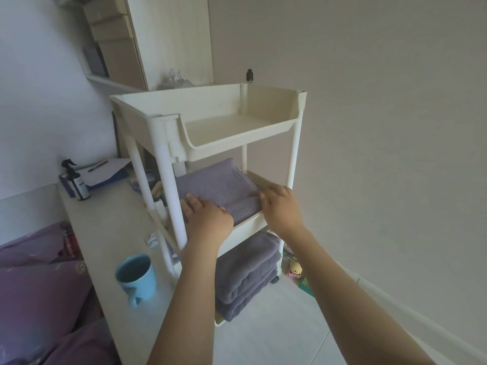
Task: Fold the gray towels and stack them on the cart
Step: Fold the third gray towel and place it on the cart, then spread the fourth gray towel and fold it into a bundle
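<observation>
Head view: both hands — left hand (207, 216), right hand (280, 206) — fingers flat, together, pressing folded gray towel (218, 189) on cart (245, 229) middle shelf; soft, limp — support near edge.

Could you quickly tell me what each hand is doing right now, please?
Left hand: open, flat on the folded gray towel on the white plastic cart's middle shelf.
Right hand: open, touching the same towel's right edge.

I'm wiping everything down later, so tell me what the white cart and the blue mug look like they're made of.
The cart looks like molded plastic, cream and matte: one-piece trays with rounded corners and tubular posts. The mug looks like glazed ceramic, with thick walls and a soft sheen, though enamel can't be ruled out.
</observation>
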### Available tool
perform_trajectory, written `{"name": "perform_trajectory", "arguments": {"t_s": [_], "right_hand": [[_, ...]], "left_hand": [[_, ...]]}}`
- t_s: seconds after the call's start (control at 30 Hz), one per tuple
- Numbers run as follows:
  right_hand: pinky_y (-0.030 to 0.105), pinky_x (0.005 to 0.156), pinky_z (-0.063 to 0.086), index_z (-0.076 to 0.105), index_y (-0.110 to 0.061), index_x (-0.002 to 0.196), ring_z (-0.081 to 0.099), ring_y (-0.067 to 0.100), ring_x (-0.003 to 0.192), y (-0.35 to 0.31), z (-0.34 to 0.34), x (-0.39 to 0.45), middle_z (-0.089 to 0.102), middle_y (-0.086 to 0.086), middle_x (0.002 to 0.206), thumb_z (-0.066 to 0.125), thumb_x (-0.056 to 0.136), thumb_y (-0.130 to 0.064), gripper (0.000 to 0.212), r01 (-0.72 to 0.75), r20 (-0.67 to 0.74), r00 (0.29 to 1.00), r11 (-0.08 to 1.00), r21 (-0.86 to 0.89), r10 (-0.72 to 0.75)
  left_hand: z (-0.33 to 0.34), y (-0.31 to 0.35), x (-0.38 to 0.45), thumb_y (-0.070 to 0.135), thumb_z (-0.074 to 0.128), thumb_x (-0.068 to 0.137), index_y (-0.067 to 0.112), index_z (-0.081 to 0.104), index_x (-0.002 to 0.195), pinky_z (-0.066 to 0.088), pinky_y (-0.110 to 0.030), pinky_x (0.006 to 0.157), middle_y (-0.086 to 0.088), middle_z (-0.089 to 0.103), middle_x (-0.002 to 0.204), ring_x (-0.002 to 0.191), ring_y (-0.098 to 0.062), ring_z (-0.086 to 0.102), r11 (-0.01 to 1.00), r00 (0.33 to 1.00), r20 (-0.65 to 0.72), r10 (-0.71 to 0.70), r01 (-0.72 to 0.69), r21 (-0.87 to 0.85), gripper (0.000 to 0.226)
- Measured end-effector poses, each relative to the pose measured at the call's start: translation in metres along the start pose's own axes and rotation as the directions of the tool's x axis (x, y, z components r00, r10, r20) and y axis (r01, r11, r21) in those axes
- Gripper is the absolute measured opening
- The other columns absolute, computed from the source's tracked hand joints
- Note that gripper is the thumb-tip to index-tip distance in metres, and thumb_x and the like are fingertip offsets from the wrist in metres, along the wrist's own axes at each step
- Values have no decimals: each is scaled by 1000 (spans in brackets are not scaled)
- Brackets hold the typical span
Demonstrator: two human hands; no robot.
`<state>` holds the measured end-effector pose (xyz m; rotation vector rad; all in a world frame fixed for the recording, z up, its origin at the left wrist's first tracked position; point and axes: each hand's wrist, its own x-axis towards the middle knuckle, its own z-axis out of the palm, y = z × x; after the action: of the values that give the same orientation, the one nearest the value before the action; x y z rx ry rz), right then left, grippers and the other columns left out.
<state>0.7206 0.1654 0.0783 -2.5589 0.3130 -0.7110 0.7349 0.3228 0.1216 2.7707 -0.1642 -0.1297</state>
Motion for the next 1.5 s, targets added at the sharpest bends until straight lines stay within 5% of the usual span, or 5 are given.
{"name": "perform_trajectory", "arguments": {"t_s": [0.23,0.4,0.6,1.0,1.5], "right_hand": [[20,103,26,58,-15,127,38,18,124,-3,-30,-51,55,1,131,36,94,-31,43,26,-178,984,979,201,10],[16,96,31,58,-18,124,39,4,113,14,-72,-121,59,-3,121,36,94,-33,40,-32,-340,936,985,168,88],[16,79,44,61,-21,118,54,4,99,59,-130,-246,55,-17,105,43,94,-24,30,-313,-479,794,927,205,374],[12,63,39,62,-22,110,54,-2,80,125,-235,-568,55,-8,104,46,95,-16,22,-831,-592,233,474,290,771],[33,79,48,58,-18,119,60,18,81,200,-341,-788,50,4,119,51,93,-24,28,-902,-587,-154,130,412,795]], "left_hand": [[4,18,-37,35,31,98,16,28,147,-2,-53,115,-13,16,157,146,-29,6,935,935,-240,261,-307,-179,53],[35,46,-99,35,33,85,11,57,125,38,-42,105,-8,57,130,122,-25,50,636,753,-345,560,-658,-403,52],[104,79,-182,19,47,94,20,55,125,41,-18,90,5,59,124,105,-8,58,478,594,33,804,-612,-630,32],[249,147,-444,24,45,93,27,61,109,50,-27,82,7,63,100,92,-13,65,528,86,561,823,-479,-701,22],[358,230,-652,13,43,96,20,55,105,49,-24,68,0,60,100,73,-8,62,693,60,712,700,-299,-656,17]]}}
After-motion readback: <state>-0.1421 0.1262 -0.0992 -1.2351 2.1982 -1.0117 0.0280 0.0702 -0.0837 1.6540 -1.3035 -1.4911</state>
